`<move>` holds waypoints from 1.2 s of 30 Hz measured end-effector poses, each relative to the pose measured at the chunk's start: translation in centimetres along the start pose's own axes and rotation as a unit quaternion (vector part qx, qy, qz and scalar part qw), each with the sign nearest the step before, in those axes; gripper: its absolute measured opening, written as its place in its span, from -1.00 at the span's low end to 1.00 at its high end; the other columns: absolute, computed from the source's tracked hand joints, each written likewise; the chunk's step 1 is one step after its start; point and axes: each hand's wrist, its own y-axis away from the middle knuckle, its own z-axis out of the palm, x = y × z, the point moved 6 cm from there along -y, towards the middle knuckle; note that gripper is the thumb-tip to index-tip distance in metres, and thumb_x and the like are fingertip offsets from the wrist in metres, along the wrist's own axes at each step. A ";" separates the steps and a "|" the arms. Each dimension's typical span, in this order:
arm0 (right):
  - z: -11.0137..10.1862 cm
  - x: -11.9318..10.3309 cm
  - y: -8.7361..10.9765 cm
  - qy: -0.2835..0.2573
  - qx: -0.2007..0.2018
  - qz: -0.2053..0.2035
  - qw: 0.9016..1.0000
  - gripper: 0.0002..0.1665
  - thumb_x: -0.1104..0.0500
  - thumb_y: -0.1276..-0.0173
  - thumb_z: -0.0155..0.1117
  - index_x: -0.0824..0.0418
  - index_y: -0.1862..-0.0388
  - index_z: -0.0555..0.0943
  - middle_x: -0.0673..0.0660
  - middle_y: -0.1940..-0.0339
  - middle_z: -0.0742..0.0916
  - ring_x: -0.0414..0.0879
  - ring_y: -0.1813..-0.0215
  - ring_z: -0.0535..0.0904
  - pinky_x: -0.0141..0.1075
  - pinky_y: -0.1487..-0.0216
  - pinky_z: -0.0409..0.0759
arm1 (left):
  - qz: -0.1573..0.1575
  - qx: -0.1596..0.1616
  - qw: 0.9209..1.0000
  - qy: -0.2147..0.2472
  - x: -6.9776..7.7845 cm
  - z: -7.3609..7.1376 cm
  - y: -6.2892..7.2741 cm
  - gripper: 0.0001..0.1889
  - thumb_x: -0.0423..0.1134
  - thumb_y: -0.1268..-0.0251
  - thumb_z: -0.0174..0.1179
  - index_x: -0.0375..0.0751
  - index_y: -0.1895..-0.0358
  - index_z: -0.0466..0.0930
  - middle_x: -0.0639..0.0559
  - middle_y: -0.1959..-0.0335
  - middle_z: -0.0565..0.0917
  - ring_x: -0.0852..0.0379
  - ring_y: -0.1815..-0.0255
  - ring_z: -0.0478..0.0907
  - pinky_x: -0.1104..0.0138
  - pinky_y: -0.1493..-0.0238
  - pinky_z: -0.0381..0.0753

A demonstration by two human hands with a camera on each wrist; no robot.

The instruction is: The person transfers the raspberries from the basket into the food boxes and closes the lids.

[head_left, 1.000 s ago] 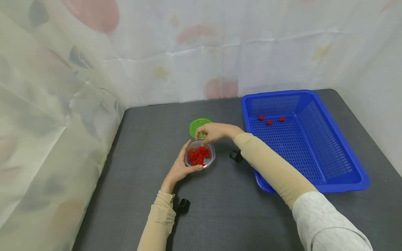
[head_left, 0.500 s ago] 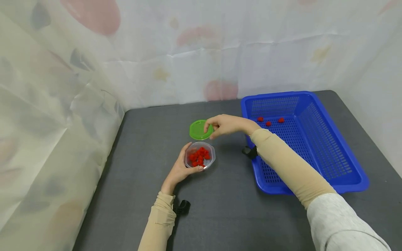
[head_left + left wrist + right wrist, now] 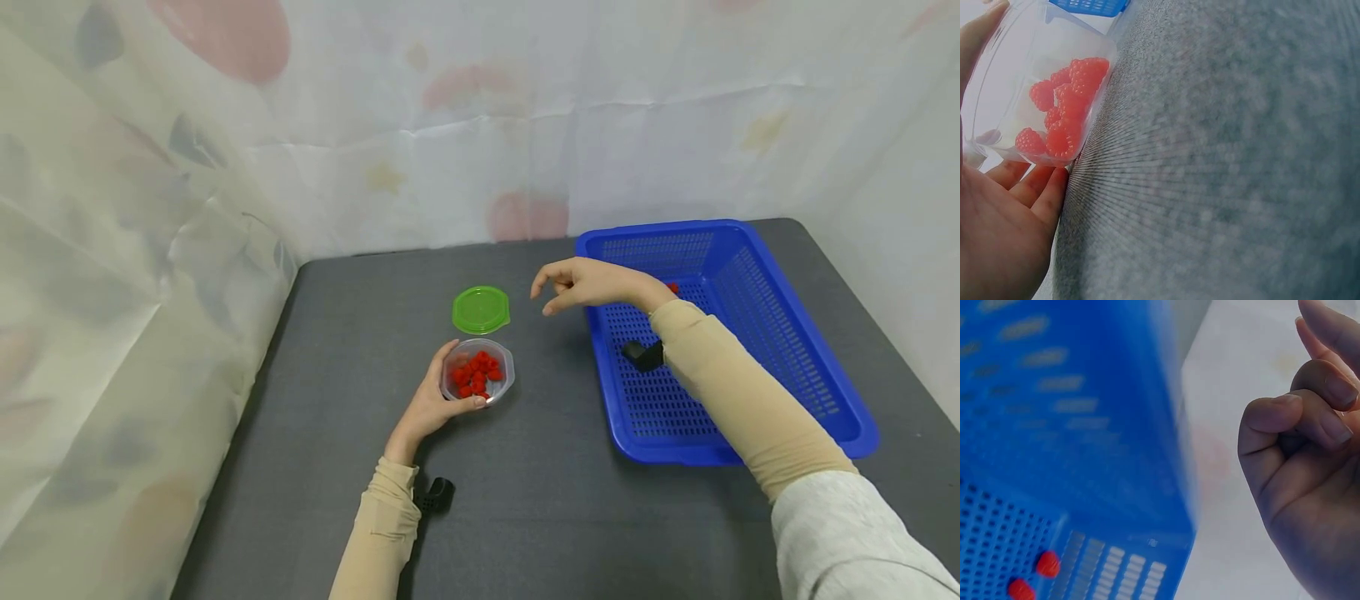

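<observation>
My left hand (image 3: 435, 404) grips a clear plastic tub (image 3: 504, 388) on the grey table, with the thumb on the near side and fingers round the far side. Several red raspberries (image 3: 1074, 100) lie in the bottom of the tub. My right hand (image 3: 592, 282) is above the left edge of the blue basket (image 3: 621, 437); its thumb and index finger are apart, the other fingers loosely bent, with nothing between them. One raspberry (image 3: 672, 288) shows in the basket past the right wrist; the right wrist view has two red raspberries (image 3: 1048, 564) on the basket's floor.
A green lid (image 3: 481, 310) lies flat just beyond the tub. Black wrist mounts (image 3: 437, 495) stick out from both forearms. A patterned white curtain (image 3: 450, 167) hangs behind and to the left of the table.
My right hand has come up out of the tub and moved right, past the green lid, to the basket's edge. The left hand stays on the tub.
</observation>
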 end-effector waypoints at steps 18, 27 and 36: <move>-3.7 8.6 4.3 -0.082 0.093 0.105 0.987 -0.58 0.00 -0.30 0.23 0.11 -0.08 0.49 -0.01 0.62 0.36 -0.06 0.50 0.28 -0.14 0.26 0.35 | 0.008 -0.006 1.000 0.011 0.1 -0.1 0.0 0.02 -0.15 0.12 0.47 0.18 -0.41 -0.02 0.04 -0.32 0.35 0.02 -0.36 0.25 -0.02 -0.38 0.17; -3.5 13.0 5.7 -0.103 0.120 0.152 0.976 -0.49 -0.04 -0.31 0.20 0.16 -0.17 0.43 0.00 0.51 0.41 -0.08 0.35 0.35 -0.14 0.21 0.39 | 0.012 -0.005 1.000 0.015 0.2 -0.2 0.2 0.02 -0.17 0.12 0.47 0.18 -0.41 -0.02 0.00 -0.33 0.34 0.00 -0.37 0.24 -0.03 -0.38 0.17; -3.0 16.1 7.0 -0.122 0.155 0.184 0.963 -0.39 -0.04 -0.32 0.20 0.20 -0.25 0.35 -0.08 0.57 0.40 -0.16 0.40 0.31 -0.23 0.25 0.40 | 0.008 -0.006 1.000 0.019 0.1 0.0 0.4 0.03 -0.16 0.12 0.48 0.14 -0.42 -0.03 0.06 -0.31 0.36 0.03 -0.36 0.25 -0.02 -0.38 0.16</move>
